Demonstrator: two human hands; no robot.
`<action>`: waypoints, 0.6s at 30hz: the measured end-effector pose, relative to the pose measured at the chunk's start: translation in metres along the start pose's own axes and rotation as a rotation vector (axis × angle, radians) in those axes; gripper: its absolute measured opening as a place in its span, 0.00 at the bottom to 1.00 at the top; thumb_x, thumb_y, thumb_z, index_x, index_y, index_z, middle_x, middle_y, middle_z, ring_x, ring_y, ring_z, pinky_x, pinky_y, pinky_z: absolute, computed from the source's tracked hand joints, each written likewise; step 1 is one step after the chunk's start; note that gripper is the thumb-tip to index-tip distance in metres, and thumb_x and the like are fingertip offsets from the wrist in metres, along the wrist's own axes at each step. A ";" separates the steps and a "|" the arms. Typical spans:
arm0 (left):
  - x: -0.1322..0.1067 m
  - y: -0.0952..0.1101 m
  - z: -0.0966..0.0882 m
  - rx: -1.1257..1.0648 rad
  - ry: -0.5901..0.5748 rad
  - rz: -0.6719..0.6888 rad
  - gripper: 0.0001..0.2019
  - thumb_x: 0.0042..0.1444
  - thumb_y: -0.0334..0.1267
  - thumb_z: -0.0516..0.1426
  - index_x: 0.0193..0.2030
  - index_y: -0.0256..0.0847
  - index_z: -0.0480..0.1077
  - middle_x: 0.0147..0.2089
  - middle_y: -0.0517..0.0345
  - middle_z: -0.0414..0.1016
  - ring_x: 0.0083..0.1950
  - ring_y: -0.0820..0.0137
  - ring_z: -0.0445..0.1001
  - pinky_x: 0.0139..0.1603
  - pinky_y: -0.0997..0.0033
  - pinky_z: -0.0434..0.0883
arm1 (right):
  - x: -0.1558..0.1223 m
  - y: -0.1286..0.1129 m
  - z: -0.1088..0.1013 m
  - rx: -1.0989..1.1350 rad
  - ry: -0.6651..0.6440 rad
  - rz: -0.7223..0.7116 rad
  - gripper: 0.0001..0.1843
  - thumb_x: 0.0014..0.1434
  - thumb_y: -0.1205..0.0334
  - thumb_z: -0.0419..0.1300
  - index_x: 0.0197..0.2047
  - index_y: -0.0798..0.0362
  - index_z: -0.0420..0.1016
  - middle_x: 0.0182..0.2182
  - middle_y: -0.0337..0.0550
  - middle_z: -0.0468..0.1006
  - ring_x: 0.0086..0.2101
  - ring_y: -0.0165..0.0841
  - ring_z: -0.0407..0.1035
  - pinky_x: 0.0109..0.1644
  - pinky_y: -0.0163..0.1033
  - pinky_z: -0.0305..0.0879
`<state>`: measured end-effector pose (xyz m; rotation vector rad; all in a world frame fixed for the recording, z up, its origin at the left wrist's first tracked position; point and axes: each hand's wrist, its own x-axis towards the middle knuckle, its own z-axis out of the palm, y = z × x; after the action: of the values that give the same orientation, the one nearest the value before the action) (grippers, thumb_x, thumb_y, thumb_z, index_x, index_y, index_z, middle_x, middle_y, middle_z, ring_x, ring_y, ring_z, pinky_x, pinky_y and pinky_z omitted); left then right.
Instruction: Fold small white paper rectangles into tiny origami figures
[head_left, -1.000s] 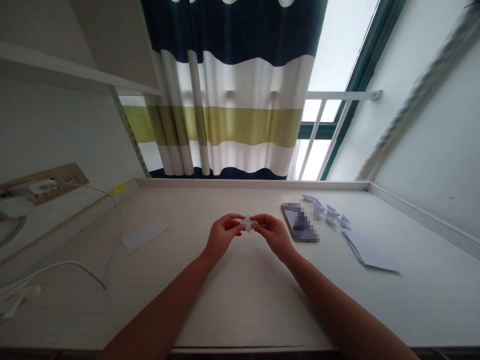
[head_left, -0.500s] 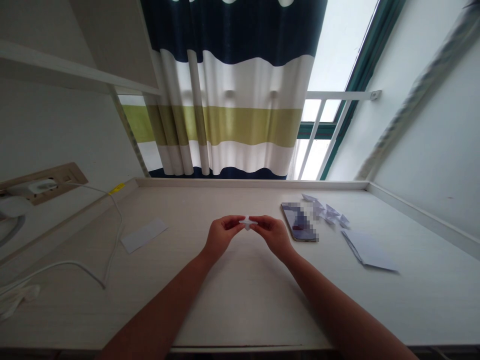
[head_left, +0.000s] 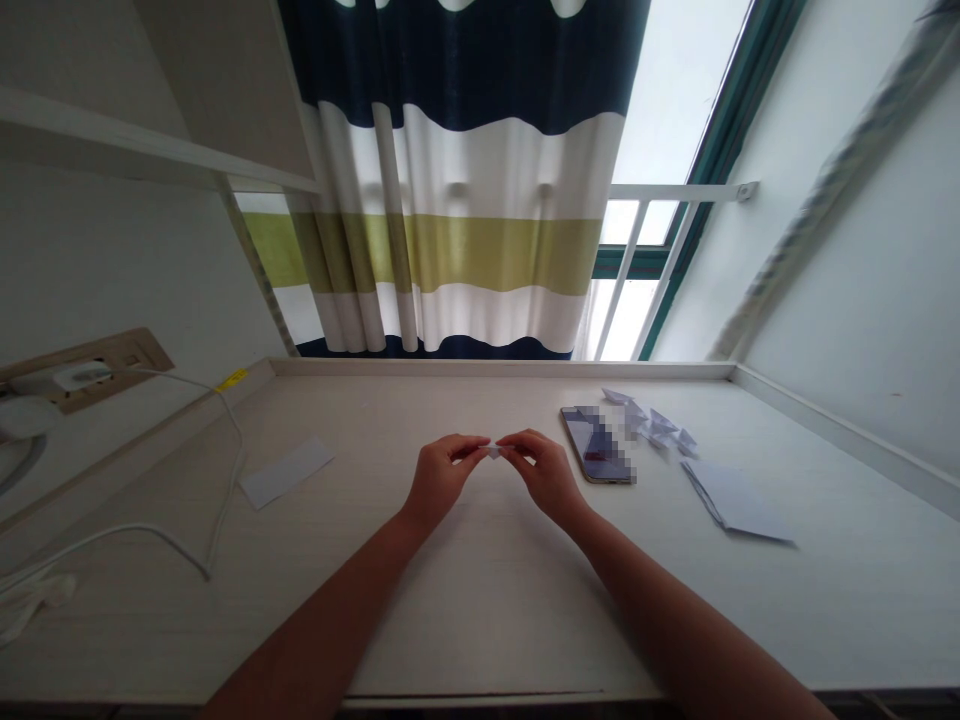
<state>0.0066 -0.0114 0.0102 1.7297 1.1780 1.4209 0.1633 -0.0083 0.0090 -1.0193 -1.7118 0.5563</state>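
Observation:
A small folded piece of white paper (head_left: pixel 493 452) is pinched between my two hands above the middle of the desk. My left hand (head_left: pixel 444 472) grips its left end between thumb and fingers. On the other side, my right hand (head_left: pixel 544 468) pinches the right end the same way. Fingertips cover most of the paper, so only its pointed middle shows. Several folded paper pieces (head_left: pixel 660 425) lie in a cluster at the back right. Closer on that side is a stack of white paper sheets (head_left: pixel 742 505).
A phone (head_left: pixel 596 445), partly blurred, lies right of my hands. At left rests a flat white paper strip (head_left: pixel 286 472), with a white cable (head_left: pixel 225 500) running from the wall socket (head_left: pixel 127 360). A raised rim (head_left: pixel 495 369) borders the desk's back, before a striped curtain (head_left: pixel 465 240).
My right fingers have moved slightly left, closer to the left fingertips, and less of the folded paper shows between them. Everything else stays in place.

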 end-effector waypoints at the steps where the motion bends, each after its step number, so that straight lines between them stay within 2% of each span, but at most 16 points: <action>1: 0.000 0.000 0.000 0.030 -0.002 0.028 0.08 0.47 0.37 0.58 0.34 0.39 0.75 0.36 0.54 0.77 0.37 0.68 0.75 0.40 0.69 0.71 | 0.000 0.000 0.000 -0.021 0.004 -0.014 0.05 0.51 0.66 0.58 0.31 0.53 0.76 0.28 0.42 0.75 0.29 0.31 0.69 0.34 0.35 0.66; 5: -0.001 0.001 0.000 0.099 0.001 0.091 0.08 0.48 0.37 0.57 0.34 0.40 0.75 0.35 0.54 0.77 0.37 0.68 0.74 0.40 0.70 0.71 | -0.001 0.000 0.001 -0.064 0.020 -0.018 0.05 0.52 0.67 0.58 0.31 0.52 0.76 0.28 0.42 0.75 0.29 0.30 0.69 0.35 0.35 0.65; 13: -0.002 0.002 0.000 0.110 0.005 0.100 0.08 0.49 0.38 0.57 0.33 0.41 0.75 0.34 0.55 0.76 0.36 0.69 0.73 0.39 0.71 0.70 | 0.000 -0.003 -0.001 -0.046 0.031 0.024 0.04 0.50 0.66 0.59 0.29 0.52 0.76 0.28 0.42 0.74 0.29 0.31 0.69 0.35 0.36 0.66; 18: -0.001 0.001 0.001 0.085 0.011 0.113 0.07 0.48 0.39 0.57 0.30 0.41 0.75 0.32 0.54 0.74 0.35 0.68 0.72 0.34 0.72 0.70 | 0.000 -0.002 0.000 -0.029 0.021 0.004 0.05 0.51 0.65 0.58 0.29 0.51 0.76 0.28 0.42 0.74 0.29 0.31 0.69 0.35 0.37 0.67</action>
<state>0.0076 -0.0127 0.0105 1.8755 1.1783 1.4670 0.1626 -0.0095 0.0103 -1.0463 -1.7041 0.5225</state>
